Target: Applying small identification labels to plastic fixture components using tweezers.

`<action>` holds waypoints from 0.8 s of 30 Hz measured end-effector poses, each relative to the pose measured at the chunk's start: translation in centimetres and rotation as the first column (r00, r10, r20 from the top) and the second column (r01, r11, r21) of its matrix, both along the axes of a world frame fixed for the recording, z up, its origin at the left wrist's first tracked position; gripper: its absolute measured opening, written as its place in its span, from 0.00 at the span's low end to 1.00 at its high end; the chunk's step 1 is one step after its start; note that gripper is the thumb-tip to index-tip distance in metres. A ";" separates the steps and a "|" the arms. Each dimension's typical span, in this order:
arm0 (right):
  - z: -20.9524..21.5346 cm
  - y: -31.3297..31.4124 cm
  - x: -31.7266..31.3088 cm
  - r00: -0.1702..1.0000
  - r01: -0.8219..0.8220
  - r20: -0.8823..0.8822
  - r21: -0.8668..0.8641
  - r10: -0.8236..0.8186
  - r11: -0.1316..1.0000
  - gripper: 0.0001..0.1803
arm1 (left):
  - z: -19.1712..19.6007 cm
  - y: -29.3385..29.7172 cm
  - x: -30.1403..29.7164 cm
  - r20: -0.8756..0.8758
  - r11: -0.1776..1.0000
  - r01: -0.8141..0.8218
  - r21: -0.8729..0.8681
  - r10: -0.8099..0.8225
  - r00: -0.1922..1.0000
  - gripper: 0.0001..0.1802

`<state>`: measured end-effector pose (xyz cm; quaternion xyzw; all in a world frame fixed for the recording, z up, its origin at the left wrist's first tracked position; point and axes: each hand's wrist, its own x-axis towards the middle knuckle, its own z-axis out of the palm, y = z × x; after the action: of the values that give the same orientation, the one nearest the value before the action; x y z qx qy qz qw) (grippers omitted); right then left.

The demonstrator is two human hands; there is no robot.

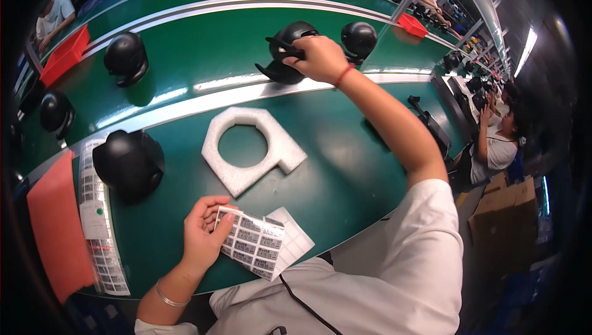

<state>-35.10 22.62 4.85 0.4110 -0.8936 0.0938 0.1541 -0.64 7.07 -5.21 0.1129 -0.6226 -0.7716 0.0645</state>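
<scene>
My left hand pinches a sheet of silver-grey printed labels between thumb and fingers, at the near edge of the green bench. A white backing sheet with pale squares sticks out behind it. Stretched far forward, my right hand is closed on the upper part of a rounded black housing, at the border of bench and conveyor; its fingertips are partly hidden. A white foam holder with a round hole lies between my hands. Another rounded black housing stands on the bench at the left.
Long label sheets and an orange-pink mat lie at the left. The green conveyor carries more black housings, one left and one right. Red trays stand beyond. Co-workers sit across and at right, near cardboard boxes.
</scene>
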 end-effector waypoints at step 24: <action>4.6 -0.3 15.5 0.874 -0.463 0.097 -0.134 0.476 0.876 0.17 | 0.4 0.3 0.5 -0.297 0.997 -0.016 0.070 0.036 0.954 0.10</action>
<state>-19.56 22.33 9.45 0.6002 -0.7686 0.2016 0.0913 -0.17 7.39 -4.78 0.0055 -0.5781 -0.7993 0.1641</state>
